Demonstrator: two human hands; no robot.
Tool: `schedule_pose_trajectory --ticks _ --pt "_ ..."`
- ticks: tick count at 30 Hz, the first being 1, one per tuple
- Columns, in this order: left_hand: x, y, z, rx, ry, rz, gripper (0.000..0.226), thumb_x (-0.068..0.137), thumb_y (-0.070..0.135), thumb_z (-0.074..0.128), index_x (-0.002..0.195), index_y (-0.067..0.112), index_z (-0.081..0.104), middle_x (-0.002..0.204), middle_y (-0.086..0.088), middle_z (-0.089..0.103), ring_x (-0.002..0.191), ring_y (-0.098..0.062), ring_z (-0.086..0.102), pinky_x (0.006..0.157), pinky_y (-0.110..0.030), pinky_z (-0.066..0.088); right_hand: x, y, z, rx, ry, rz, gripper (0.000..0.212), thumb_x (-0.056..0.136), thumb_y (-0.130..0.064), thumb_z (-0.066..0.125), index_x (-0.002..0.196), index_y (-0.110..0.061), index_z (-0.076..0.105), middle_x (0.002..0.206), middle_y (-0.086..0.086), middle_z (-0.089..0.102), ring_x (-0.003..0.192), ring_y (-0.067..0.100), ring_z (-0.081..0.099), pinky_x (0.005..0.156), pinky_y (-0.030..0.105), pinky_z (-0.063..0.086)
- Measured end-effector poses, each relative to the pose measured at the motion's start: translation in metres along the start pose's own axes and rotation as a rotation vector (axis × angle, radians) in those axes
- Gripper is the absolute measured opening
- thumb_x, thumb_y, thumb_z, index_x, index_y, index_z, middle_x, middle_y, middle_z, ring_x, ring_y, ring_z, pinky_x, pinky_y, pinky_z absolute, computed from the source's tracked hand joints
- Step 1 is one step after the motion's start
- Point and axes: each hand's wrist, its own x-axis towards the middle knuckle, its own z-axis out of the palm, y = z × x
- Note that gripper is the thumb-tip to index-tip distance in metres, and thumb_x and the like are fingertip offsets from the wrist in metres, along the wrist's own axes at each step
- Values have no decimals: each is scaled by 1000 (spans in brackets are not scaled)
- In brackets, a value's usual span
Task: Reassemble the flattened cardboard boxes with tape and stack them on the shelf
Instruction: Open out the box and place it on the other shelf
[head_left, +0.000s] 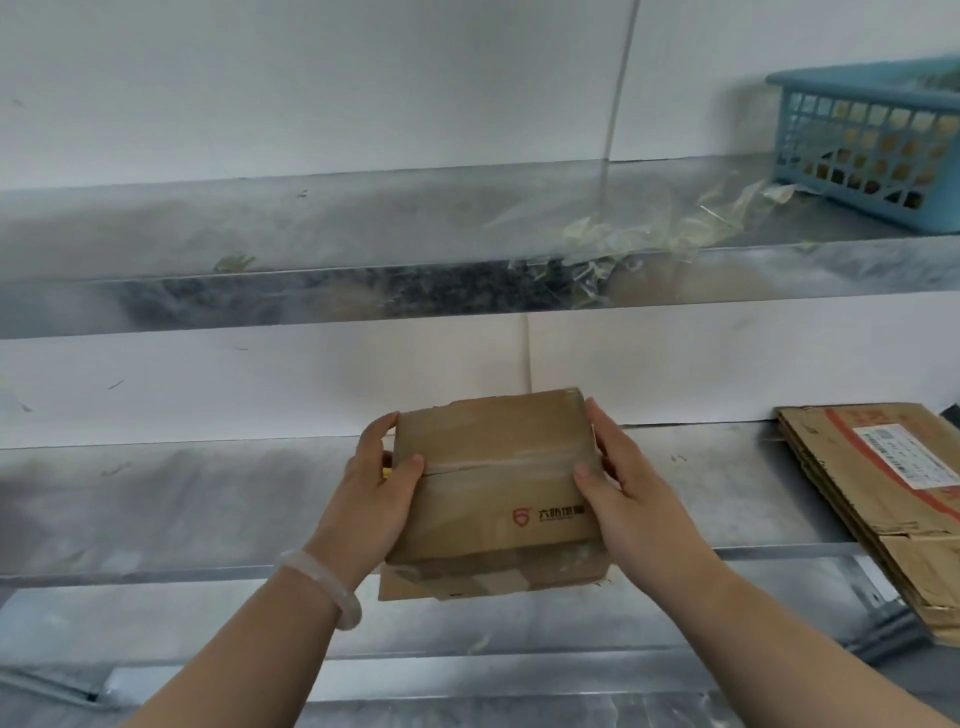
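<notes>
Metal shelf (208, 499), taped brown cardboard box (493, 483), red logo

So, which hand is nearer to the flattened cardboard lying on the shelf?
Right. The right hand holds the right side of the taped box, toward the flattened cardboard; the left hand holds its left side, farther away.

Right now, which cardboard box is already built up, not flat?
The small taped box held between the left hand and right hand; the flattened boxes on the right lie folded flat.
</notes>
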Motion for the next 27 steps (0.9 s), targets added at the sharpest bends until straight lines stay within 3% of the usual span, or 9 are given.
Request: schedule_pose_trajectory --ticks 3,5,8,12,14,17,19,23,27 --pt "11 -10 -4 17 12 2 45 95 35 50 134 45 32 127 5 47 96 -6 54 77 -30 45 13 7 9 -16 -56 73 58 101 -27 42 140 -63 19 135 -21 45 119 7 51 104 36 45" --pt "14 -15 1 36 -27 6 48 93 36 52 136 44 29 130 7 44 96 -6 55 82 -31 48 16 16 13 -23 -56 118 59 102 -22 41 145 -56 20 134 -18 49 113 6 54 99 32 47" --pt "16 -18 13 96 -34 56 52 93 37 51 138 42 26 131 11 37 97 -6 54 88 -32 47 18 28 12 -74 -12 145 57 102 -25 40 140 -61 20 131 -14 52 105 6 59 95 37 51" --pt "30 -16 21 67 -101 10 52 93 31 53 138 44 30 128 12 37 92 -6 55 71 -15 45 36 28 4 -202 -15 197 55 98 -26 35 139 -58 17 135 -6 44 98 10 59 87 38 52" --pt "40 -13 23 53 -121 -13 45 92 29 53 132 42 35 126 10 38 90 -6 56 63 -12 41 49 24 3 -244 -31 227 53 100 -30 33 142 -55 13 141 -1 38 106 15 54 89 38 48" --pt "54 -11 24 25 -157 -17 33 88 34 54 119 39 42 121 9 41 92 -14 57 70 -27 52 62 21 1 -339 -74 233 58 98 -55 36 146 -57 4 152 -8 26 130 21 42 108 42 39" --pt "62 -12 25 58 -153 4 28 86 44 56 112 39 45 115 12 45 93 -17 58 78 -37 55 67 21 -2 -337 -83 239 57 95 -57 42 143 -59 11 149 -8 30 127 20 45 108 45 41" --pt "69 -12 27 13 -177 25 23 93 35 56 114 30 50 112 7 53 87 -10 60 61 -18 51 71 22 -5 -296 -45 215 55 91 -43 56 135 -54 26 133 -7 41 101 12 55 87 37 52" --pt "72 -12 26 68 -178 55 20 94 35 54 113 28 50 111 7 52 85 -7 59 58 -13 47 73 22 -4 -382 -122 203 57 95 -46 47 140 -54 13 141 -9 38 108 16 54 94 39 49"
